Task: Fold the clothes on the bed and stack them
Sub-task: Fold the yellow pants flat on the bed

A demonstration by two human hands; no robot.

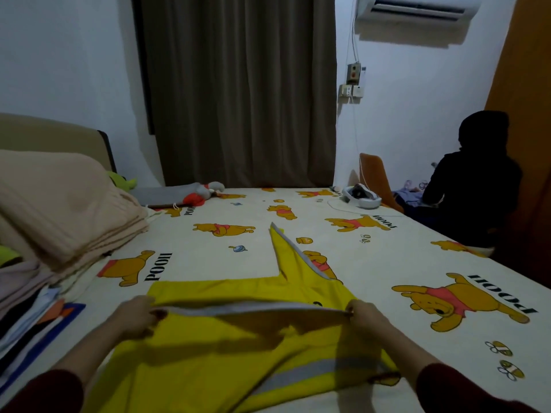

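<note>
A bright yellow garment with grey reflective bands lies spread on the bed in front of me. One sleeve stretches away toward the far side. My left hand pinches the grey-banded edge of the garment on the left. My right hand pinches the same edge on the right. The edge is lifted a little above the rest of the cloth and pulled taut between both hands. A pile of clothes lies at the left edge of the bed.
A folded beige blanket rests on the left. Soft toys lie near the curtain. A white device sits at the far right corner of the bed. A person in dark clothes sits beyond the right edge.
</note>
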